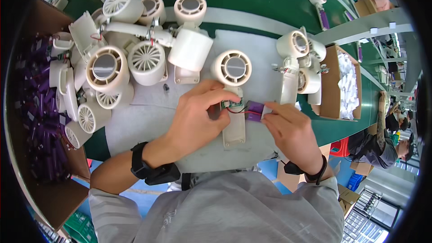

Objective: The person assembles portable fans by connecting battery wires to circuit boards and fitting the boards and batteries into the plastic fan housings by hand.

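A purple battery [255,110] is pinched at its 3 o'clock end by the right hand [291,128], the nearer one. The fan's [233,68] handle [234,132] is gripped around the board [236,103] by thumb and finger of the left hand [193,114]. The handle's long axis runs 12 to 6; just off its 2 o'clock side lies the battery, joined by wires [238,112]. The battery's own long axis cannot be told.
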`<state>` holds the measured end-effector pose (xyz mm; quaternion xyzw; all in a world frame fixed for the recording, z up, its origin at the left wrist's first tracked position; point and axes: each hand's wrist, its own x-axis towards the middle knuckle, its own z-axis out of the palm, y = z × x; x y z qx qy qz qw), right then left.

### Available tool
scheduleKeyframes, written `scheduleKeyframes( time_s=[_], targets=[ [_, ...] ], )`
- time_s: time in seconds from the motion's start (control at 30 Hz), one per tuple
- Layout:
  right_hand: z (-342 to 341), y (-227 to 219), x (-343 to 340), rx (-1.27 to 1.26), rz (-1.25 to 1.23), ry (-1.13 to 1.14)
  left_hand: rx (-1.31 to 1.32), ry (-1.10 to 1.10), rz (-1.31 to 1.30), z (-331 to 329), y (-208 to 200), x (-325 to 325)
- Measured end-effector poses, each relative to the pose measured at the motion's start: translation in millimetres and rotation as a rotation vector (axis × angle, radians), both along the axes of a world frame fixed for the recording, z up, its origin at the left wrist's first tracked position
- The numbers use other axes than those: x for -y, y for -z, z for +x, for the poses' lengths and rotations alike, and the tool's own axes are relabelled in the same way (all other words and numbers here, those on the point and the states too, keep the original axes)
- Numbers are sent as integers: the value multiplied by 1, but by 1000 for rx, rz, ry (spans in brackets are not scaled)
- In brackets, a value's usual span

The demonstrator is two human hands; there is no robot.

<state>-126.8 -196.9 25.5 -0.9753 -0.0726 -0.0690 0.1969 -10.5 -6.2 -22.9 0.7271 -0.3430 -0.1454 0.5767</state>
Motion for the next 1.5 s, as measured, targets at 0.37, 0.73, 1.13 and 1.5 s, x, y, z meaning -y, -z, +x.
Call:
scheduleKeyframes(
  time_s=[0.37, 0.73, 1.13, 1.5],
  targets=[
    [9, -1, 1, -90, -227, -65, -75, 47, 58, 3, -5, -1],
    [4, -2, -1, -44, 55, 63, -98, 97, 53, 4, -5, -5],
    [8, -5, 2, -62, -75, -69, -162, 114, 49, 4, -4, -3],
    [5, -9, 15, -199, -101, -108, -251, 110, 93, 6, -4, -6]
  ],
)
